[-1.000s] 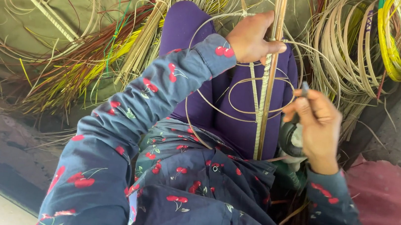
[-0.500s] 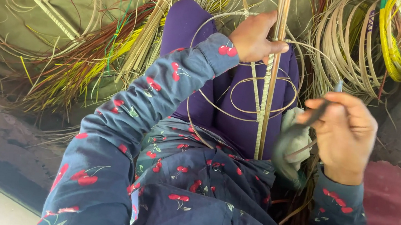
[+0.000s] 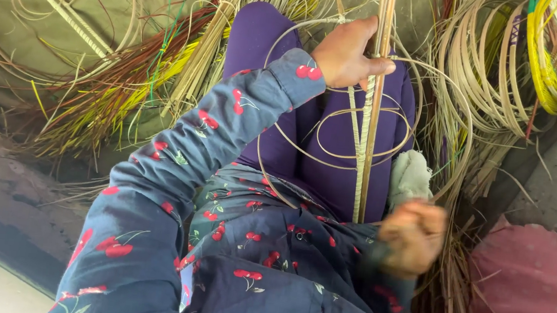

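Cane sticks (image 3: 371, 118), upright and bound side by side, are gripped near the top by the left hand (image 3: 348, 55), over purple-clad legs. Thin cane loops (image 3: 293, 144) circle around them. The right hand (image 3: 414, 234) is blurred low beside the sticks; its grip cannot be told. Coiled cane bundles (image 3: 508, 70) lie to the right.

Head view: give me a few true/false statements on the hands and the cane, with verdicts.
1. The left hand grips the upright cane strips. True.
2. The right hand is sharp and still. False: it is motion-blurred, low beside the strips.
3. The trouser legs under the cane are green. False: purple.
4. Coiled cane bundles lie at upper right. True.
5. The sleeves are plain white. False: dark blue with a red cherry print.
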